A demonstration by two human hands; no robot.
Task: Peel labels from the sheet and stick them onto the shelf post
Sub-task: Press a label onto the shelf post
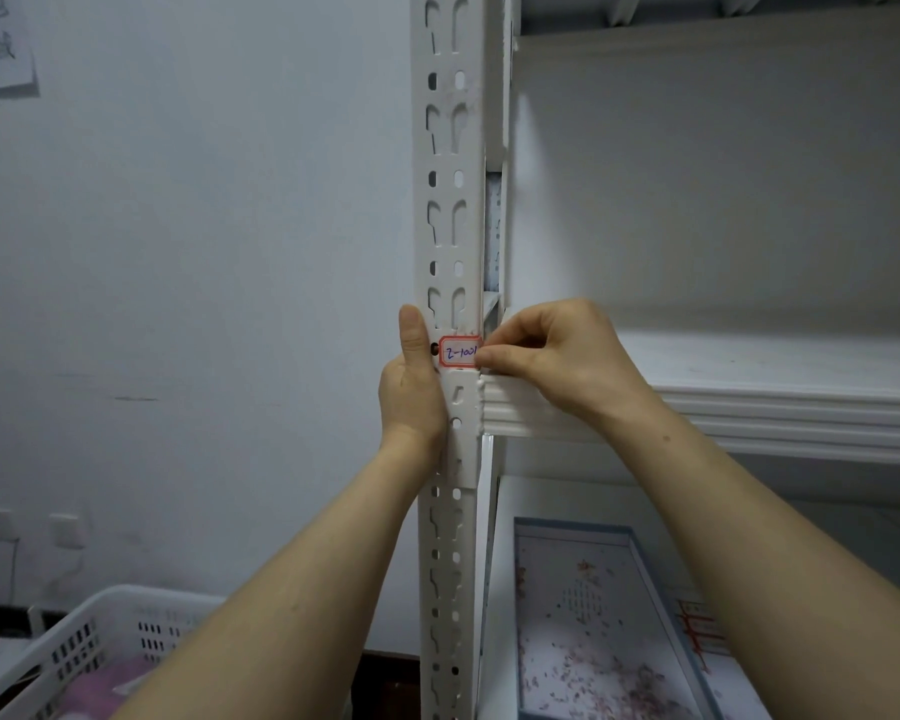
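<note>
One red-bordered label (458, 351), handwritten in blue, lying across the front face of the white shelf post (445, 200) at the middle of the view, just at 12 o'clock of the joint with the shelf beam (749, 407). Left part apparently down flat, right end reaching the post's corner. Pinched at that end, at 3 o'clock of the label, by the right hand (552, 356), fingers curled in, thumb and forefinger tips closed on the paper edge. At 9 o'clock, the left hand (411, 387) laid against the post's side, thumb straight and upright along the front edge, just beside the label with one round hole between. Other fingers hidden behind the post, so cannot tell whether wrapped round it. Judged as the sticking step, close to done for this label. To do it well: keep the post steadied from 9 o'clock, hold the free end lightly taut, then smooth from the stuck part toward 3 o'clock to avoid trapping a bubble or crease. Keep the lower border level with the beam. Press hardest on solid metal rather than over holes. Settle the overhang, folded round the corner or shifted back, before rubbing down firmly. Further out, at 5 o'clock on the lower shelf, a blue-rimmed tray (572, 523), and beside it something red-lined (697, 628), possibly the sheet, too partial to tell. At 7 o'clock a white slotted basket (141, 597); at 10 o'clock a paper notice (1, 49) on the wall.
</note>
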